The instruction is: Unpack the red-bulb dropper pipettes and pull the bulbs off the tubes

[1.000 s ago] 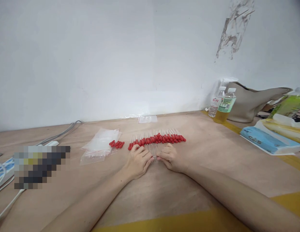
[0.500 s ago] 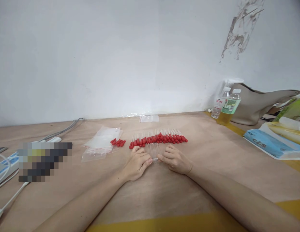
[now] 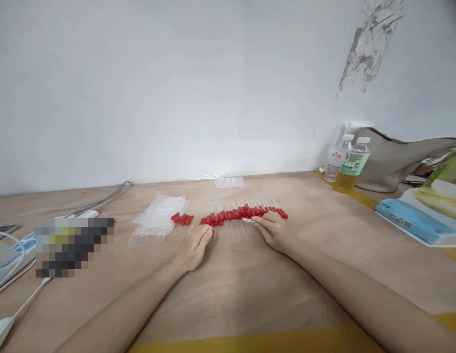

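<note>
- Head cam looks down at a tan table [image 3: 323, 255] pushed against a white wall, with both bare forearms reaching in from the bottom.
- Row of red-capped droppers [image 3: 244, 214] runs left to right across the middle of the table, red bulbs all lined up and the clear glass stems pointing toward the wall.
- A few bare clear tubes [image 3: 238, 231] lie just in front of that row, between the two hands.
- Left hand [image 3: 194, 245] lies palm-down and fairly flat, fingers loosely together, fingertips touching the left end of the row. It isn't gripping anything that I can see.
- Right hand [image 3: 275, 230] is also palm-down, fingers stretched out with the tips on the droppers around the middle-right of the row. No closed grip there either, more like pressing or nudging.
- Small loose bunch of red caps [image 3: 182, 218] sits just left of the row, beside some clear plastic bags [image 3: 158, 219].
- Two bottles [image 3: 347, 164] stand far right by the wall, next to a beige bag [image 3: 393, 159].
- Cables [image 3: 99, 200] trail off on the left.
</note>
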`<state>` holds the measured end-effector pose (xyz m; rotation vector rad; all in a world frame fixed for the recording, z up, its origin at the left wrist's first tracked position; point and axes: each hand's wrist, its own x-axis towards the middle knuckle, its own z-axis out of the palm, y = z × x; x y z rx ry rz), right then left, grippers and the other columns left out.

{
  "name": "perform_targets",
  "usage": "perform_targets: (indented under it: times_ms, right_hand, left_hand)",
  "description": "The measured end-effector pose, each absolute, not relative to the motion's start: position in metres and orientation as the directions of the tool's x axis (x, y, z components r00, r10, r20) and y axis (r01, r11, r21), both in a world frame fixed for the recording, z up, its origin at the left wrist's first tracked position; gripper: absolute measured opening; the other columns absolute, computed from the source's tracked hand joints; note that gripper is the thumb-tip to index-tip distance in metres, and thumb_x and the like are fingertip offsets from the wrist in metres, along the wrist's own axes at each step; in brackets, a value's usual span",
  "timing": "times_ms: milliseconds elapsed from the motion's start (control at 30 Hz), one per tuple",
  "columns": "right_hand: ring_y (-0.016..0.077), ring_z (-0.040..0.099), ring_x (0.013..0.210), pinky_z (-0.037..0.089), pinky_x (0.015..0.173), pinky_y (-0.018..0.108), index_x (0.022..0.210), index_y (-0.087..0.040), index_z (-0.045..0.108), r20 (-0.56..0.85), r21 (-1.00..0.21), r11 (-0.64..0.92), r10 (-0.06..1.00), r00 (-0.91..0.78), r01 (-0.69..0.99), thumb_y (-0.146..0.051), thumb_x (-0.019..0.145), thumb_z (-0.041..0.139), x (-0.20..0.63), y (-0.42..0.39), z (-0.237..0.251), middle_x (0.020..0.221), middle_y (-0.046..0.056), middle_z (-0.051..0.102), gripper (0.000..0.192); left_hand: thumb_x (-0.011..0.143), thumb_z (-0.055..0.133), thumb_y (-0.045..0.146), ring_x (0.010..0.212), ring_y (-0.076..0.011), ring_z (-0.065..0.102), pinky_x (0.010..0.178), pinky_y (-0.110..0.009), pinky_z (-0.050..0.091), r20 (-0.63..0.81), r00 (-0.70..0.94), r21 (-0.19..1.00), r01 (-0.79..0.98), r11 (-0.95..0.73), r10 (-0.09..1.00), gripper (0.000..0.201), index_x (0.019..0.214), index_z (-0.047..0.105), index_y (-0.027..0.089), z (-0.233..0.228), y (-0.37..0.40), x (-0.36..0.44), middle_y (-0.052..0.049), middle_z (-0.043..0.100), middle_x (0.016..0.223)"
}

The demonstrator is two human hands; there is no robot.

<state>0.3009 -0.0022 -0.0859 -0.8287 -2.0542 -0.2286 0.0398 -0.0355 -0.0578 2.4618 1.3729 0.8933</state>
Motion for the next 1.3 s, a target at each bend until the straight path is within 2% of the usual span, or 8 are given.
perform_targets:
  times_ms: [167, 300, 400, 567, 833, 1000, 1100, 1300]
  right_hand:
    - [0.016, 0.052, 0.069, 0.041, 0.065, 0.029, 0.095, -0.017, 0.058, 0.729, -0.265, 0.688, 0.601, -0.327, 0.676, -0.016, 0.081, 0.04, 0.299, -0.002, -0.089, 0.074, 0.006, 0.058, 0.023]
    - [0.0153, 0.053, 0.067, 0.038, 0.065, 0.028, 0.082, -0.018, 0.055, 0.66, -0.259, 0.628, 0.67, -0.34, 0.734, -0.014, 0.076, 0.042, 0.296, -0.007, -0.088, 0.07, 0.003, 0.059, 0.014]
    - [0.0152, 0.052, 0.069, 0.035, 0.066, 0.028, 0.076, -0.018, 0.055, 0.642, -0.213, 0.622, 0.67, -0.372, 0.754, -0.012, 0.075, 0.042, 0.291, -0.012, -0.087, 0.069, 0.003, 0.059, 0.014]
    - [0.0155, 0.052, 0.074, 0.031, 0.071, 0.029, 0.081, -0.019, 0.059, 0.619, -0.177, 0.628, 0.67, -0.41, 0.758, -0.02, 0.081, 0.044, 0.283, -0.02, -0.083, 0.075, 0.003, 0.062, 0.015]
    - [0.0168, 0.048, 0.076, 0.026, 0.073, 0.032, 0.082, -0.02, 0.06, 0.582, -0.11, 0.638, 0.663, -0.47, 0.763, -0.044, 0.08, 0.046, 0.279, -0.029, -0.078, 0.078, 0.005, 0.061, 0.028]
    - [0.018, 0.048, 0.078, 0.025, 0.075, 0.033, 0.085, -0.02, 0.06, 0.572, -0.118, 0.645, 0.666, -0.479, 0.755, -0.05, 0.078, 0.047, 0.278, -0.031, -0.076, 0.081, 0.005, 0.062, 0.034]
    - [0.0185, 0.049, 0.079, 0.025, 0.076, 0.034, 0.087, -0.02, 0.06, 0.576, -0.111, 0.648, 0.66, -0.483, 0.753, -0.051, 0.078, 0.046, 0.278, -0.031, -0.075, 0.084, 0.006, 0.062, 0.036]
    - [0.0188, 0.05, 0.078, 0.027, 0.076, 0.035, 0.089, -0.02, 0.059, 0.596, -0.119, 0.663, 0.643, -0.481, 0.74, -0.05, 0.079, 0.046, 0.278, -0.031, -0.075, 0.084, 0.007, 0.063, 0.035]
  left_hand:
    - [0.083, 0.027, 0.028, 0.095, -0.0183, 0.051, 0.081, -0.031, 0.038, 0.419, 0.188, 0.553, 0.723, -0.414, 0.888, 0.033, 0.1, 0.053, 0.019, -0.041, -0.013, 0.021, -0.005, 0.057, 0.104]
    - [0.077, 0.038, 0.029, 0.075, -0.0176, 0.057, 0.068, -0.029, 0.043, 0.453, -0.037, 0.542, 0.805, -0.242, 0.891, 0.042, 0.117, 0.04, 0.017, -0.029, 0.014, -0.014, -0.003, 0.061, 0.084]
    - [0.071, 0.044, 0.027, 0.065, -0.016, 0.056, 0.061, -0.027, 0.042, 0.474, -0.129, 0.491, 0.86, -0.139, 0.871, 0.033, 0.103, 0.048, 0.017, -0.023, 0.03, -0.04, -0.001, 0.061, 0.073]
    - [0.069, 0.045, 0.026, 0.07, -0.0177, 0.057, 0.064, -0.027, 0.043, 0.5, -0.138, 0.354, 0.934, -0.057, 0.855, 0.018, 0.077, 0.058, 0.017, -0.027, 0.044, -0.055, -0.005, 0.061, 0.077]
    - [0.074, 0.045, 0.037, 0.086, -0.0229, 0.058, 0.077, -0.032, 0.04, 0.514, -0.115, 0.251, 0.968, -0.021, 0.85, 0.031, 0.092, 0.064, 0.02, -0.041, 0.035, -0.036, -0.005, 0.066, 0.09]
    - [0.079, 0.036, 0.048, 0.082, -0.0249, 0.059, 0.094, -0.041, 0.025, 0.467, -0.111, 0.138, 0.989, 0.052, 0.877, 0.041, 0.086, 0.069, 0.024, -0.041, 0.032, -0.034, -0.005, 0.069, 0.073]
    - [0.079, 0.032, 0.052, 0.083, -0.0251, 0.059, 0.096, -0.043, 0.021, 0.468, -0.123, 0.134, 0.989, 0.067, 0.875, 0.046, 0.08, 0.07, 0.025, -0.042, 0.032, -0.036, -0.006, 0.069, 0.071]
    - [0.079, 0.035, 0.052, 0.086, -0.0283, 0.056, 0.087, -0.045, 0.028, 0.522, -0.149, 0.187, 0.981, 0.057, 0.84, 0.045, 0.076, 0.069, 0.023, -0.04, 0.033, -0.038, -0.008, 0.067, 0.08]
